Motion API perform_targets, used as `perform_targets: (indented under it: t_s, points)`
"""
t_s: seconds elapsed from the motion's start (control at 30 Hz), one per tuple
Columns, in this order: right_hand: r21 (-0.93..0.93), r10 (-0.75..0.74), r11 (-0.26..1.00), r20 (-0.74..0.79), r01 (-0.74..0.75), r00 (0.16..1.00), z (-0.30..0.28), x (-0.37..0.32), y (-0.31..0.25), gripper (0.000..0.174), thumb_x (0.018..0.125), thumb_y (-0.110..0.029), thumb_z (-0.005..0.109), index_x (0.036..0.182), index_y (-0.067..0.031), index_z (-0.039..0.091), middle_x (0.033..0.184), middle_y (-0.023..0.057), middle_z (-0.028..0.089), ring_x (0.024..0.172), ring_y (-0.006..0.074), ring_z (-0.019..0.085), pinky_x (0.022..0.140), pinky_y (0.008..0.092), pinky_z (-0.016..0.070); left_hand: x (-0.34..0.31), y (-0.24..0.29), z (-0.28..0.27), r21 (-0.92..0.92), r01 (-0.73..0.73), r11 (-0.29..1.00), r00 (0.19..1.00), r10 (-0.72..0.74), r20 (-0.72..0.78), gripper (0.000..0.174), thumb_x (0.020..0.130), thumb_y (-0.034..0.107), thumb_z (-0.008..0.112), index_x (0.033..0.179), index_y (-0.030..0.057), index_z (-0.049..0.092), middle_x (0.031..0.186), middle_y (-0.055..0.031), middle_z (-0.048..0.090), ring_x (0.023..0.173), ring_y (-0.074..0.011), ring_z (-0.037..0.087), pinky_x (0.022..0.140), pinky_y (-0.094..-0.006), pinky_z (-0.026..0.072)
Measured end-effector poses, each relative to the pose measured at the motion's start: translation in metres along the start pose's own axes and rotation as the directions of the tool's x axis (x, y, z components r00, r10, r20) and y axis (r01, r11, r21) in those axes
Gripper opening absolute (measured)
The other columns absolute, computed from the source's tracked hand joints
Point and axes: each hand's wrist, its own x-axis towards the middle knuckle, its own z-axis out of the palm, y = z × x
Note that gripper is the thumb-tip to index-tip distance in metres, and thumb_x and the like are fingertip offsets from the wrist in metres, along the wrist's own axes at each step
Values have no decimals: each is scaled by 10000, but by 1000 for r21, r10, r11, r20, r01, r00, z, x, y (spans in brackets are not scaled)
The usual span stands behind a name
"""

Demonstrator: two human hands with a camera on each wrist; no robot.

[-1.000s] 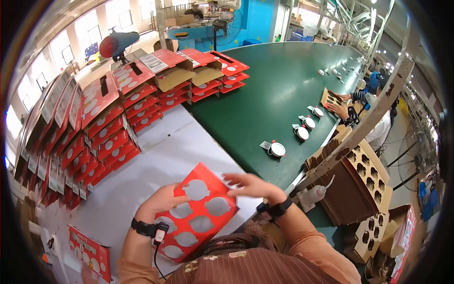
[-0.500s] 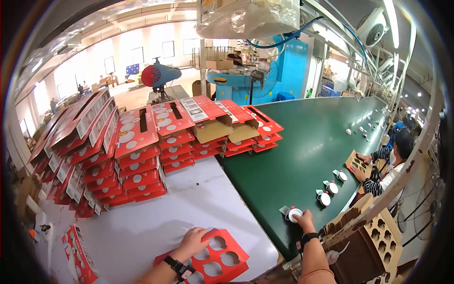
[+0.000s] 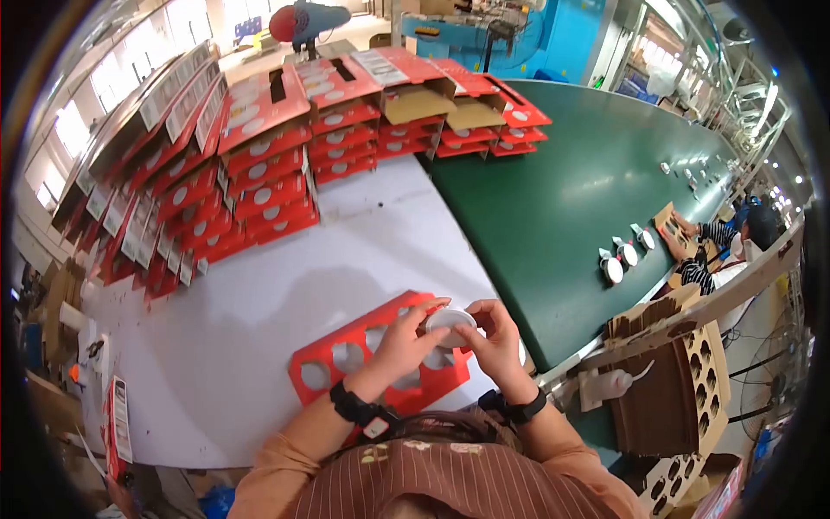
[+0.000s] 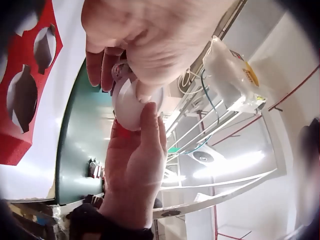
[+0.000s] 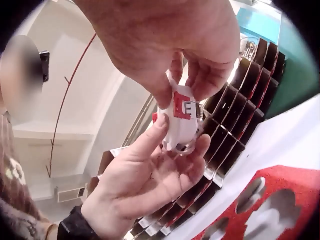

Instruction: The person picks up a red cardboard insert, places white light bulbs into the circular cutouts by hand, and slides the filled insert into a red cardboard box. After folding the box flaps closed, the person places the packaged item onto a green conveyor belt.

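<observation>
The left hand [image 3: 406, 344] and right hand [image 3: 496, 346] are pinching a round white lamp [image 3: 451, 327] between them, above the red carton's [image 3: 354, 350] two o'clock edge.

- Hands over the near worktop [image 3: 259, 303]: two (one left hand [image 3: 402, 343], one right hand [image 3: 498, 342])
- Wrist straps [image 3: 350, 405] on them: two
- Held white round piece [image 3: 451, 322]: one
- White discs [image 3: 628, 254] in the nearest row on the green surface [image 3: 553, 199]: three (farther ones look too small to count from here)
- Red sheet [image 3: 359, 329] with holes, under the hands: one
- White bottle [image 3: 614, 385]: one
- Stacked red cartons [image 3: 268, 173]: many, overlapping too much to count
- Striped-sleeved worker [image 3: 731, 275]: one
</observation>
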Motion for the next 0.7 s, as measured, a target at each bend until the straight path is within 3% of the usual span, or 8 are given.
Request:
perform_targets:
  t_s: [0.13, 0.2, 0.23, 0.33, 0.47, 0.57, 0.63, 0.7]
  points:
    - [65, -53, 997, 133, 45, 990, -1, -12, -24, 312, 774, 3, 686, 1041, 1, 527, 900, 71, 587, 815, 129, 588, 615, 244, 509, -22, 23, -13, -28, -40, 999, 993, 43, 113, 464, 851, 2, 594, 1289, 49, 449, 1143, -72, 556, 1018, -133, 559, 855, -273, 465]
    - [-137, -193, 962, 263, 234, 945, -5, -13, -44, 446, 761, -13, 691, 1171, -12, 517, 983, 106, 581, 918, 177, 572, 773, 294, 485, -30, 33, -15, 21, -113, 993, 986, 109, 124, 525, 832, -11, 615, 1314, 59, 417, 1121, -79, 581, 1003, -136, 573, 846, -279, 464]
    - [-87, -115, 984, 344, 153, 932, -9, -15, -51, 519, 754, -25, 689, 1241, -34, 510, 1062, 129, 571, 1006, 221, 546, 885, 331, 429, -34, 42, -16, 59, -92, 994, 985, 82, 153, 596, 826, -11, 623, 1354, 68, 360, 1084, -97, 611, 980, -149, 593, 833, -283, 466]
    - [-45, -128, 985, 471, 169, 873, -13, -20, -50, 451, 769, -24, 673, 1202, -30, 544, 1095, 128, 575, 1013, 227, 551, 882, 328, 434, -41, 53, -17, 115, -137, 984, 976, 114, 183, 656, 821, 0, 635, 1385, 76, 309, 1055, -106, 628, 949, -158, 607, 821, -278, 466]
    - [-65, -155, 978, 410, 198, 899, -11, -32, -55, 385, 771, 10, 645, 1147, -15, 565, 1097, 132, 579, 995, 246, 559, 874, 325, 435, -46, 66, -14, 135, -156, 979, 973, 128, 194, 703, 817, 16, 649, 1403, 77, 267, 1060, -104, 627, 936, -158, 608, 814, -288, 468]
    - [-132, -205, 954, 364, 268, 909, -11, -36, -60, 367, 768, 18, 642, 1125, -12, 565, 1032, 129, 589, 919, 250, 563, 817, 327, 449, -47, 72, -11, 151, -133, 980, 985, 113, 133, 658, 796, 21, 667, 1370, 92, 355, 1044, -79, 635, 910, -171, 609, 788, -306, 470]
    - [-185, -170, 950, 367, 251, 915, -17, -39, -61, 365, 767, 14, 646, 1122, -10, 561, 993, 124, 588, 878, 245, 556, 782, 325, 449, -46, 72, -13, 372, -354, 858, 933, 295, 207, 562, 774, 22, 676, 1293, 110, 478, 1032, -62, 638, 893, -174, 605, 747, -311, 475]
    - [-236, -132, 944, 369, 230, 920, -20, -42, -61, 365, 767, 10, 650, 1120, -9, 558, 954, 120, 587, 837, 241, 549, 746, 323, 450, -42, 73, -16, 421, -451, 787, 890, 359, 282, 508, 766, 23, 678, 1242, 109, 522, 1031, -56, 632, 891, -171, 601, 731, -303, 480]
